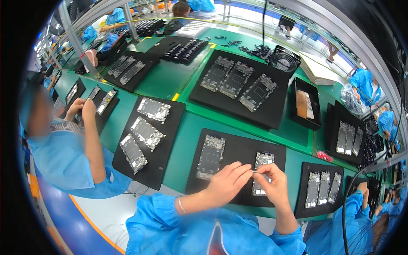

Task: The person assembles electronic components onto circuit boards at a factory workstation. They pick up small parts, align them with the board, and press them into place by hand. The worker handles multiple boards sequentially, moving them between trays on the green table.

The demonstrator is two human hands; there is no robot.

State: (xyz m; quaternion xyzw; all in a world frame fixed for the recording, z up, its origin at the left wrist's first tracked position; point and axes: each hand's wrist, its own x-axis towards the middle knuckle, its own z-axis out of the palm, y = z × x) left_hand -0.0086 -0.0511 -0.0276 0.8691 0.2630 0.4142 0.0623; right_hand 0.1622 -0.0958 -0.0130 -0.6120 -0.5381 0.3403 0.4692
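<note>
My left hand (227,182) and my right hand (274,180) meet fingertip to fingertip over a black mat (238,148) on the green bench. Between the fingertips is a tiny thin part (255,171), pinched by both hands. Under my right hand lies a grey phone frame (263,160), partly hidden. A second phone frame (210,157) lies to the left on the same mat, untouched. Both forearms wear blue sleeves; a thin bracelet rings my left wrist.
Other black mats carry several phone frames: one at the left (146,134), one behind (238,80), one at the right (323,189). A small red object (324,156) lies on the bench. A co-worker's hands (83,108) work at the left; a fan (284,59) stands at the back.
</note>
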